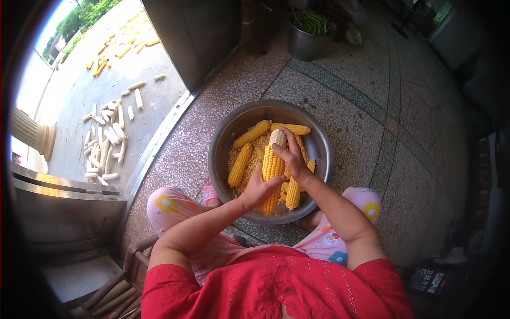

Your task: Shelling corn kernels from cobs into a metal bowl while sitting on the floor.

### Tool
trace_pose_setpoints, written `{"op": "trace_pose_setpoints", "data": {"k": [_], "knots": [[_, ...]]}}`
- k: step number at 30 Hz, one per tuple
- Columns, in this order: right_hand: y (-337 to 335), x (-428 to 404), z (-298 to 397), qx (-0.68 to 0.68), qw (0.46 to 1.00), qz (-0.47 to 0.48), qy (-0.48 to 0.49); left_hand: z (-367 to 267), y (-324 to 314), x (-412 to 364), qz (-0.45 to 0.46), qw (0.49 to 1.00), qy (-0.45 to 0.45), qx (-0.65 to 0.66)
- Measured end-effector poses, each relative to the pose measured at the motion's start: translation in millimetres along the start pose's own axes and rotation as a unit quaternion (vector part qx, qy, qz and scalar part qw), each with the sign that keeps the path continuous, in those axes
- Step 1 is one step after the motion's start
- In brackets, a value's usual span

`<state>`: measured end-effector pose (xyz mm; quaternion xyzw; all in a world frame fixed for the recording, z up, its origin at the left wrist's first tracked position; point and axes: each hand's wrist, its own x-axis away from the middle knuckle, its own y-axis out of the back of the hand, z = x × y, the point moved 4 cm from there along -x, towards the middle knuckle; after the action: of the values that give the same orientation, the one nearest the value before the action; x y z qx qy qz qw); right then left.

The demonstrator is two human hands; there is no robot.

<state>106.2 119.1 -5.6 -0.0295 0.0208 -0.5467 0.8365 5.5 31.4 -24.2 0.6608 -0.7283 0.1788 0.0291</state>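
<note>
A yellow ear of corn (273,163) is held tilted over a metal basin (322,159). My left hand (259,186) wraps around its lower half, thumb across the kernels. At the upper end, my right hand (294,157) grips a pale, kernel-free cob section (277,137). Whether that section is a separate bare cob or the ear's own stripped end, I cannot tell. Inside the basin, loose corn kernels (257,153) lie under several whole ears, among them one ear at the left (240,165) and another at the lower right (294,193).
Bare cobs (106,149) are heaped outside the doorway, past a metal threshold (161,143). Farther out, yellow ears (129,40) lie spread on sunlit concrete. A metal bucket of green vegetables (308,40) stands ahead on the terrazzo floor (342,95). A wooden chair (133,255) is at the left.
</note>
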Motion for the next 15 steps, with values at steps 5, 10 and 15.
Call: {"op": "trace_pose_setpoints", "data": {"k": [5,10,15], "knots": [[13.1,-8.4,-8.0,0.015,1.000,0.007,0.026,-5.0,-5.9,2.9,0.014,0.998,0.011,0.057],[0.9,-4.8,3.7,-0.027,0.997,0.068,-0.032,-7.0,-4.0,3.8,-0.001,0.998,0.016,0.062],[8.5,-11.2,-10.0,-0.109,0.991,0.056,-0.060,-3.8,2.7,-0.9,-0.008,0.997,-0.006,0.072]]}}
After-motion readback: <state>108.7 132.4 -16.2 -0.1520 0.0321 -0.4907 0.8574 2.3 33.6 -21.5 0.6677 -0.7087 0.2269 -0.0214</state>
